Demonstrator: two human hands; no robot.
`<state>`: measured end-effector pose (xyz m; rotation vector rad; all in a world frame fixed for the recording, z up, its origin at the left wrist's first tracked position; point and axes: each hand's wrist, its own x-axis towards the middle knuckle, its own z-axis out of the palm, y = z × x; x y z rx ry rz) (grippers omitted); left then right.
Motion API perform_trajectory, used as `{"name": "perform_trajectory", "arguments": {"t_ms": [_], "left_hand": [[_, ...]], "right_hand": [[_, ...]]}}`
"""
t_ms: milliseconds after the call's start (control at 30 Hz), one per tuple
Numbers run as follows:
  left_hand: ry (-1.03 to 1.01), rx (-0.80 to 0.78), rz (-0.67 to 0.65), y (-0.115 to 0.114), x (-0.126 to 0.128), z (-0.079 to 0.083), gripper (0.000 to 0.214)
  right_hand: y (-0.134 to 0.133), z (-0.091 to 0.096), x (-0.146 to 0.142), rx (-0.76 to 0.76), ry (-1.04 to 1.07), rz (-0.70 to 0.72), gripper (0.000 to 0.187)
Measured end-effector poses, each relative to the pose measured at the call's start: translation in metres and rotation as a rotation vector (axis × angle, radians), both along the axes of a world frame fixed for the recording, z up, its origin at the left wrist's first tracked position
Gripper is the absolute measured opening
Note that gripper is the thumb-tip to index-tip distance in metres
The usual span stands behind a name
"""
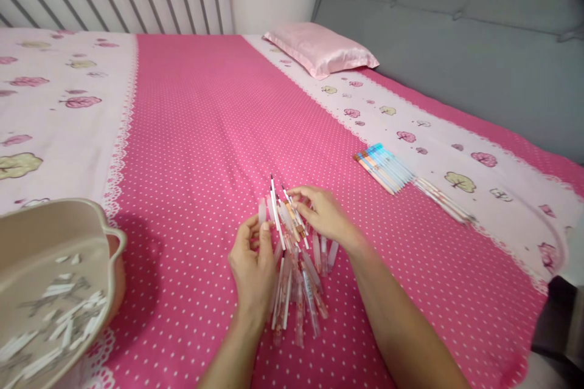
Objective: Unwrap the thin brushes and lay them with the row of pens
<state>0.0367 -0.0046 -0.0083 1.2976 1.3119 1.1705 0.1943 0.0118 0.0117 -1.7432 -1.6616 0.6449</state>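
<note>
A heap of clear pens (298,292) with white and orange parts lies on the pink dotted bedsheet (205,134). My left hand (253,264) is closed around a bunch of these pens, and several stick up out of it. My right hand (322,213) pinches one of the raised pens near its tip. Both hands are over the heap.
A row of blue and orange pens (383,167) lies further right on the sheet. A beige basin (68,292) with small white pieces stands at the near left. A pink pillow (319,48) rests by the grey headboard (456,42). A dark object (559,322) is at the right edge.
</note>
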Motion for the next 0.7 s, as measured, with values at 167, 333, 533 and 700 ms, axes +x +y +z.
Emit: {"name": "perform_trajectory", "arguments": {"t_ms": [167,333,533,700], "left_hand": [[0.001,-0.019,-0.007,0.0008,0.0008,0.0007,0.031],[0.025,-0.006,0.013,0.0013,-0.0005,-0.0014,0.030],[-0.004,-0.020,0.016,0.0013,-0.0008,-0.0013,0.029],[0.004,-0.025,0.019,0.0015,-0.0005,-0.0025,0.030]], "right_hand": [[-0.0029,-0.0069,-0.0009,-0.096,-0.196,0.085,0.041],[-0.0048,-0.0082,-0.0012,-0.127,-0.201,0.081,0.036],[-0.0021,-0.0095,0.0033,-0.120,-0.149,-0.001,0.018],[-0.0028,-0.0074,0.0081,-0.177,0.046,0.015,0.015]]}}
